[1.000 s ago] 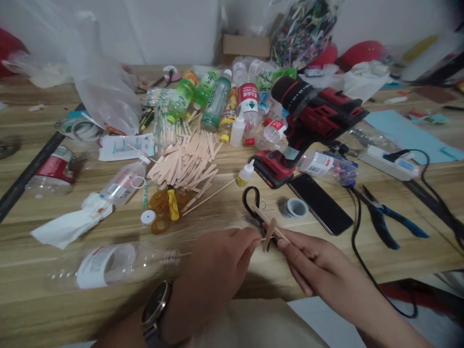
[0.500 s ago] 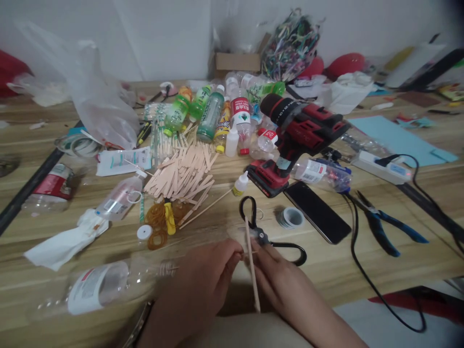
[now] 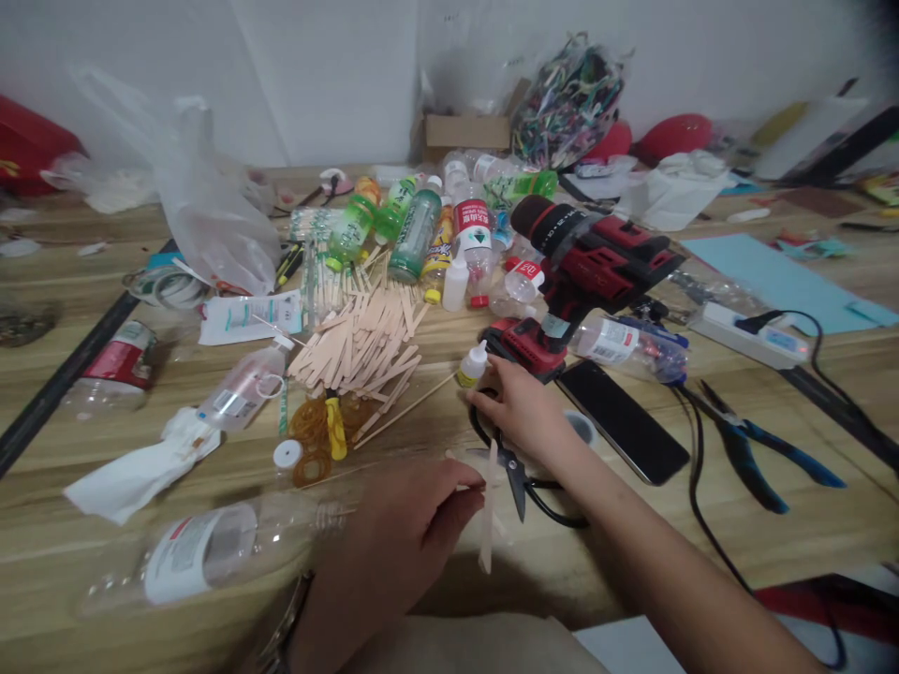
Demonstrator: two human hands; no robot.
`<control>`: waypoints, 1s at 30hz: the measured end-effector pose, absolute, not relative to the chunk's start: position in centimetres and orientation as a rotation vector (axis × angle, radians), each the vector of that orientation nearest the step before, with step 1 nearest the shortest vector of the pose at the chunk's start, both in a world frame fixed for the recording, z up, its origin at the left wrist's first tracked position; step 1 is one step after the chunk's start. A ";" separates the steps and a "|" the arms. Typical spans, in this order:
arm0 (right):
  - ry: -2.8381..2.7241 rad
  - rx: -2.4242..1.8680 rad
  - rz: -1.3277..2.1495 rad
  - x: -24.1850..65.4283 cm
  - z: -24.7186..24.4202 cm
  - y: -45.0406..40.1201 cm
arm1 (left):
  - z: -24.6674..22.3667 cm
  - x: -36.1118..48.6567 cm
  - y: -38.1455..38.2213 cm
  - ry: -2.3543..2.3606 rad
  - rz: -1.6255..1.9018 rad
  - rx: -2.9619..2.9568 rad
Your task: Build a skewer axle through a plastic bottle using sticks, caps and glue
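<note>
My left hand (image 3: 414,520) is closed in a pinch on a flat wooden craft stick (image 3: 488,524), which stands out past the fingertips. A thin pale piece crosses near it; its full shape is blurred. My right hand (image 3: 526,407) has thumb and forefinger apart beside a small glue bottle (image 3: 472,365) with a white nozzle and a yellow label. Whether the fingers touch the bottle I cannot tell. Black-handled scissors (image 3: 518,477) lie beneath the right hand and wrist, partly covered. The hand also partly hides a grey roll (image 3: 582,429).
A pile of craft sticks (image 3: 358,337), rubber bands (image 3: 313,459) and several plastic bottles (image 3: 418,229) lie ahead. A red cordless drill (image 3: 596,253), a phone (image 3: 624,421) and pliers (image 3: 744,445) are to the right. An empty bottle (image 3: 203,552) lies at left.
My right hand has left the craft stick and moved forward to the glue bottle. The left hand keeps the stick, which now stands slightly lower. The view has shifted a little.
</note>
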State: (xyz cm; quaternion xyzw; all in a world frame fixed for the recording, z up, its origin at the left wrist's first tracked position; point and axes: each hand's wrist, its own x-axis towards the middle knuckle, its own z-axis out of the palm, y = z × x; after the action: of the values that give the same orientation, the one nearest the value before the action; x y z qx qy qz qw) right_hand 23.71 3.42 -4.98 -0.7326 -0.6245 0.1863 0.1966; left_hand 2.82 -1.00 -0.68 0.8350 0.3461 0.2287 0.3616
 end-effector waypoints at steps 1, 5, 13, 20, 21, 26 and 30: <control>-1.754 -2.050 0.540 23.7 -5.2 3.8 | -0.7 2.8 -1.0 0.885 0.597 2.150; -1.769 -2.046 0.564 23.7 -5.9 4.5 | -0.8 2.6 -1.1 0.856 0.620 2.124; -1.779 -2.000 0.452 23.8 -5.7 4.1 | -0.9 2.5 -1.2 0.842 0.639 2.128; -2.090 -1.787 0.462 19.8 -4.5 5.8 | -0.7 2.5 -1.2 0.888 0.600 2.147; -2.137 -1.754 0.479 19.1 -4.5 6.1 | -0.7 2.4 -1.2 0.898 0.596 2.149; -2.185 -1.654 0.561 18.0 -4.7 6.9 | -0.5 2.2 -1.2 0.901 0.632 2.159; -1.906 -1.652 0.574 20.7 -3.1 4.8 | -0.5 2.1 -1.1 0.881 0.687 2.142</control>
State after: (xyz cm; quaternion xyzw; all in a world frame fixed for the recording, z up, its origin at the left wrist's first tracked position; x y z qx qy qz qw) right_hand 20.73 4.80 -3.11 -0.6143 -0.7086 0.2134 0.2738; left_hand 2.13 -1.14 -0.52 0.8289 0.3408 0.2660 0.3551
